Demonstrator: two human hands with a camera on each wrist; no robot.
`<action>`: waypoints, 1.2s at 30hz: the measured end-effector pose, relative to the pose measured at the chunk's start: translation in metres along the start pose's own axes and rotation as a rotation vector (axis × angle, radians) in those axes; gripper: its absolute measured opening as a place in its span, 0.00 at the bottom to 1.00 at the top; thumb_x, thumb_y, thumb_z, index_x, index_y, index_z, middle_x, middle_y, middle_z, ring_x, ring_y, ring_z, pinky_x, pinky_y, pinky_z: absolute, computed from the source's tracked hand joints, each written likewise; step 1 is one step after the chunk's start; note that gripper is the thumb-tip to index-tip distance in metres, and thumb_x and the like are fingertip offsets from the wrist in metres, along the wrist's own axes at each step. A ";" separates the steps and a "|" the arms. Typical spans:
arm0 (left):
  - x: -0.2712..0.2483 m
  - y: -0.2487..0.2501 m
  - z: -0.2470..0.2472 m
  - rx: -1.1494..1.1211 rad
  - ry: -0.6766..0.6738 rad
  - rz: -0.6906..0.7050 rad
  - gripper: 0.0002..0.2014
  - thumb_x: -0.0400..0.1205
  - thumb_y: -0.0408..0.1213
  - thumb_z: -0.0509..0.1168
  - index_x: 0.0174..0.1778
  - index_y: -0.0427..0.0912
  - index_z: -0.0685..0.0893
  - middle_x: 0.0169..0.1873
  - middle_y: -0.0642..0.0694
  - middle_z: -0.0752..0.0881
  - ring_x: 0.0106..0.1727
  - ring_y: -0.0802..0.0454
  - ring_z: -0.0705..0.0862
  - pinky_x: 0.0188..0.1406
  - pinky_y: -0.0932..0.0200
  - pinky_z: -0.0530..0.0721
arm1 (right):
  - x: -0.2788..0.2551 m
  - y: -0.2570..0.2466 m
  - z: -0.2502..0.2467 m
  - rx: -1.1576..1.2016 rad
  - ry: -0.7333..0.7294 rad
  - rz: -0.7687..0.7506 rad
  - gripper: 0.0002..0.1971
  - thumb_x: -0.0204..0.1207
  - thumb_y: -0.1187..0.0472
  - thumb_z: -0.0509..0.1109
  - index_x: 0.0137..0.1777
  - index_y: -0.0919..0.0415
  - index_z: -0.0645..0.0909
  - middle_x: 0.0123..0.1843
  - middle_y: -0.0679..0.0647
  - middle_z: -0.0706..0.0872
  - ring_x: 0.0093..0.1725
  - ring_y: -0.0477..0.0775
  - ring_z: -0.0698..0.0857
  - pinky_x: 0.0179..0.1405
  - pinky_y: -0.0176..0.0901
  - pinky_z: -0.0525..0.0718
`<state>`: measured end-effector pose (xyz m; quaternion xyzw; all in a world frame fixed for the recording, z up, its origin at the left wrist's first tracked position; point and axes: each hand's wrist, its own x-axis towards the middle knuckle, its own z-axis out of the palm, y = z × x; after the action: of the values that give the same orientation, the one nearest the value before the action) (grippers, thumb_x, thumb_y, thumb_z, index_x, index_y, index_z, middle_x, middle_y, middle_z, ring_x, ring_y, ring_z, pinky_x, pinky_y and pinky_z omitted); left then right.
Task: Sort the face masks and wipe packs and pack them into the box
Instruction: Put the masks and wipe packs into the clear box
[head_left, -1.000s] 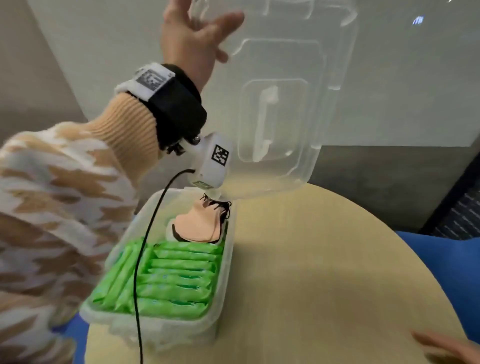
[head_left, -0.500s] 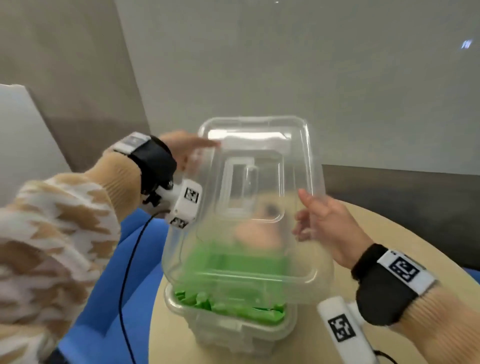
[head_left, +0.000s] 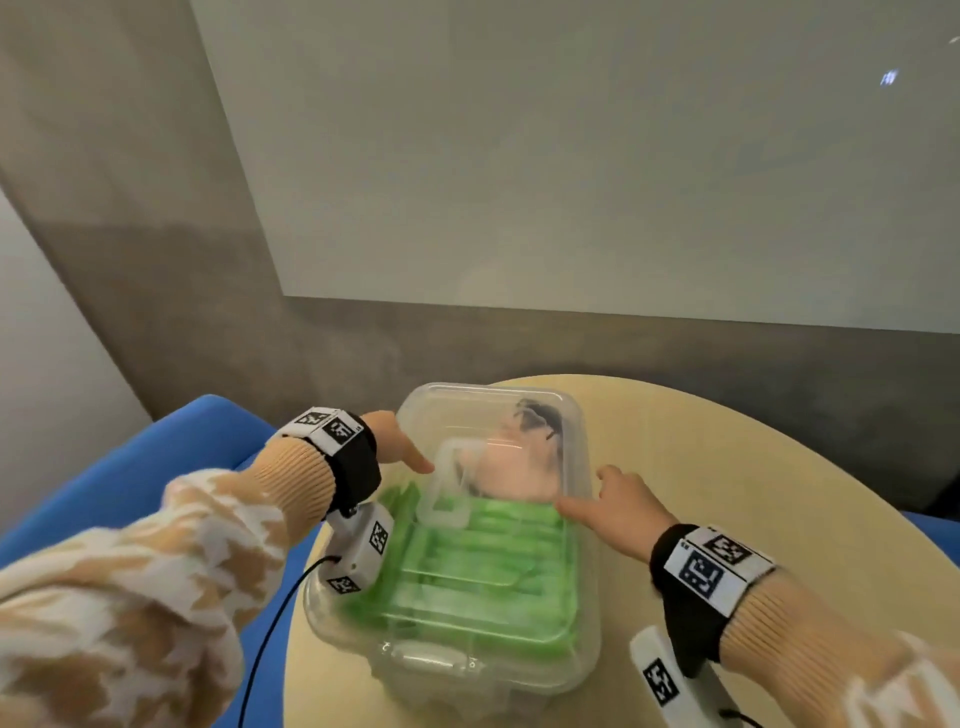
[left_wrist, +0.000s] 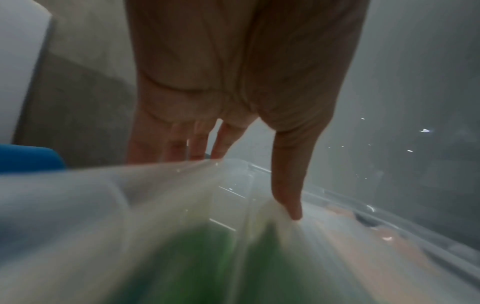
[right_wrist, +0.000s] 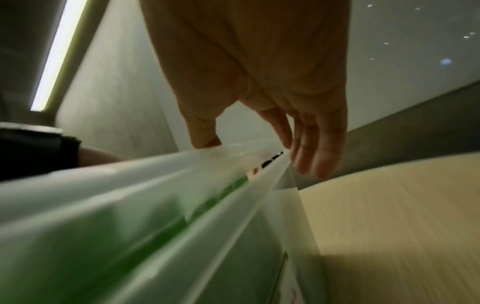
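A clear plastic box (head_left: 467, 670) stands on the round table, with the clear lid (head_left: 524, 618) lying over it, slightly askew. Through the lid I see several green wipe packs (head_left: 467, 561) in the near part and pink face masks (head_left: 514, 467) with black loops at the far end. My left hand (head_left: 410, 452) holds the lid's left edge, its thumb (left_wrist: 288, 185) on top and its fingers down the outside. On the right edge, my right hand (head_left: 592, 493) has its thumb on the lid (right_wrist: 130, 181) and its fingers beside the rim.
The pale wooden table (head_left: 727, 467) has bare surface to the right of and behind the box. A blue seat (head_left: 156, 467) sits at the left below the table edge. A grey wall stands close behind.
The lid was high in my left hand alone, then both hands held it over the box. Now it has come down onto the box, with both hands at its sides.
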<state>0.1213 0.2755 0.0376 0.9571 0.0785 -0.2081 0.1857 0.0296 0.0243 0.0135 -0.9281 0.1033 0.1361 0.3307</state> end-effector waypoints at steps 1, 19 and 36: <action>0.002 0.003 0.002 0.032 -0.019 0.018 0.35 0.69 0.49 0.78 0.69 0.36 0.77 0.65 0.43 0.82 0.66 0.43 0.79 0.66 0.51 0.76 | 0.001 0.003 0.001 0.085 -0.047 0.030 0.34 0.78 0.48 0.69 0.76 0.69 0.64 0.69 0.63 0.75 0.66 0.62 0.79 0.58 0.46 0.78; -0.035 0.074 0.025 0.601 -0.232 0.310 0.76 0.52 0.56 0.84 0.79 0.59 0.28 0.81 0.48 0.30 0.80 0.33 0.32 0.78 0.30 0.51 | 0.070 0.017 -0.024 0.399 -0.237 -0.007 0.36 0.74 0.35 0.65 0.69 0.65 0.76 0.64 0.58 0.84 0.60 0.52 0.83 0.57 0.47 0.80; -0.042 0.087 0.023 0.654 -0.316 0.290 0.72 0.63 0.52 0.81 0.77 0.48 0.23 0.77 0.43 0.23 0.78 0.40 0.25 0.77 0.38 0.39 | 0.185 -0.008 -0.021 0.608 -0.528 -0.083 0.09 0.80 0.61 0.63 0.52 0.66 0.81 0.34 0.54 0.90 0.26 0.49 0.87 0.24 0.36 0.83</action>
<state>0.0947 0.1841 0.0645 0.9232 -0.1576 -0.3384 -0.0916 0.2097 -0.0020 -0.0255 -0.7246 0.0125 0.3196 0.6105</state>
